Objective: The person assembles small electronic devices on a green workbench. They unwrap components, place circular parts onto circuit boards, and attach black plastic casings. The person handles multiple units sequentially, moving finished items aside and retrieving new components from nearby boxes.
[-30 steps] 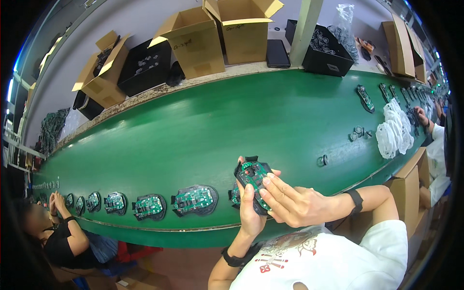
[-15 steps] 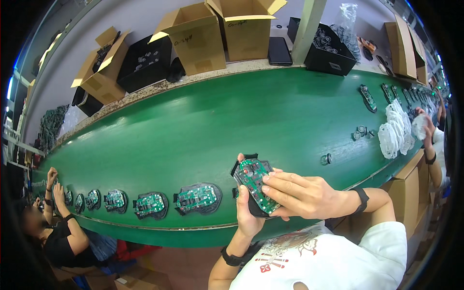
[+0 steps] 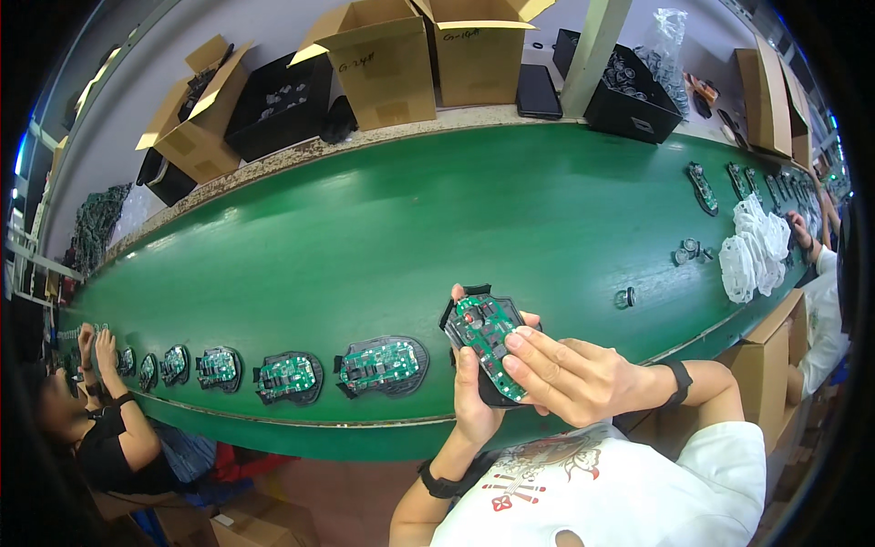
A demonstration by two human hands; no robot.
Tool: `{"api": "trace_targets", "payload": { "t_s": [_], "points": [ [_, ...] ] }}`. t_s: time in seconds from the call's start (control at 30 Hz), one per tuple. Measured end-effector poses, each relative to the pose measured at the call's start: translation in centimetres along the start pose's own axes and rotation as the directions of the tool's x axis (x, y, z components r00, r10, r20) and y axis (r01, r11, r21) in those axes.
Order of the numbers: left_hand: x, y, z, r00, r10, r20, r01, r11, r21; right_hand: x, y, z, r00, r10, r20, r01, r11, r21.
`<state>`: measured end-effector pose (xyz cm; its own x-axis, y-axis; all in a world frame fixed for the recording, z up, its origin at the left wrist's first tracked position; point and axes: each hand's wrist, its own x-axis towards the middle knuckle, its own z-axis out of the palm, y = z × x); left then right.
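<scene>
My left hand (image 3: 478, 406) grips a black plastic housing (image 3: 501, 392) from below and along its near left side, holding it tilted above the belt. A green circuit board (image 3: 485, 333) with a small red part near its far end lies in the housing. My right hand (image 3: 588, 376) comes across from the right, its fingers held together and pressed on the board's right edge. That hand covers part of the board and housing. To the left, a similar housing with a green board (image 3: 378, 365) rests on the belt.
Several more board-filled housings (image 3: 288, 376) run leftward along the green belt (image 3: 383, 228). Loose round parts (image 3: 693, 252), a single ring-like part (image 3: 624, 297) and stacked white pieces (image 3: 755, 251) lie right. Boxes (image 3: 387, 77) and black bins (image 3: 633, 96) line the far ledge. Co-workers sit at both sides.
My hands keep hold of the housing, and my right fingers have shifted slightly on the board. At right, a co-worker's hand no longer holds up a white piece. The view has shifted a little.
</scene>
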<state>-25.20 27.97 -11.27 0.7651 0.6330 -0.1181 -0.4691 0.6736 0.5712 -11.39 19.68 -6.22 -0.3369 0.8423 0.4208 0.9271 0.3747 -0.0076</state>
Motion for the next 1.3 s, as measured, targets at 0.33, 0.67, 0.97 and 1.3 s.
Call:
{"api": "trace_targets", "payload": {
  "t_s": [0.33,0.67,0.97,1.3],
  "points": [
    [0.0,0.4,-0.4,0.998,0.06,0.002,-0.06,0.998,-0.01,0.4,-1.2,0.9,0.989,0.019,-0.147,-0.024,0.999,-0.028],
    [-0.3,1.1,-0.8,0.997,0.081,-0.008,-0.081,0.997,0.017,1.0,-1.1,0.3,0.931,0.297,-0.213,-0.255,0.945,0.203],
    [-0.3,1.4,-0.7,0.996,0.085,-0.015,-0.084,0.994,0.071,0.7,-1.4,1.1,0.958,0.157,-0.239,-0.132,0.984,0.117],
    [-0.6,1.4,-1.2,0.997,0.076,-0.012,-0.075,0.994,0.076,1.2,-1.3,1.3,0.964,0.098,-0.245,-0.085,0.994,0.064]
  ]
}}
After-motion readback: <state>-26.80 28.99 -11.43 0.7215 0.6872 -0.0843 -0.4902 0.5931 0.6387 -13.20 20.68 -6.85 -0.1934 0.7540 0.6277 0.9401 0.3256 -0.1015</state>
